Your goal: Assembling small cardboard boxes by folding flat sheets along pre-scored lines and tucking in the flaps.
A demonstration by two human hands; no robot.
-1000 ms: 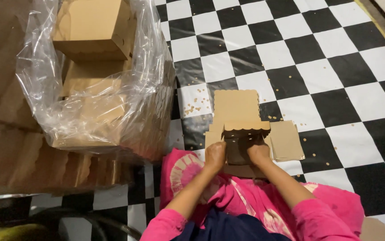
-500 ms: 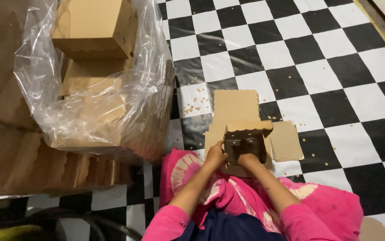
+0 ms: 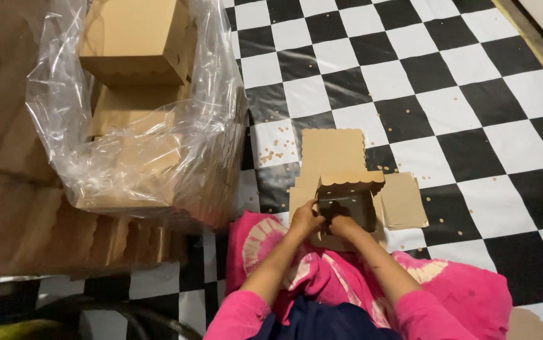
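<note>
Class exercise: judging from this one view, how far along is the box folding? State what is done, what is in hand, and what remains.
Done: finished boxes sit stacked in the clear plastic bag. In hand: the left hand and right hand shape a half-folded box, walls partly raised. Left: its scalloped lid flap lies flat on the checkered floor, and a side flap is unfolded.

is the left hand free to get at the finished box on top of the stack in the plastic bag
Probably not right away. The left hand grips the half-folded box with the right hand. The finished box sits far off up-left, though the plastic bag looks open on top.
</note>
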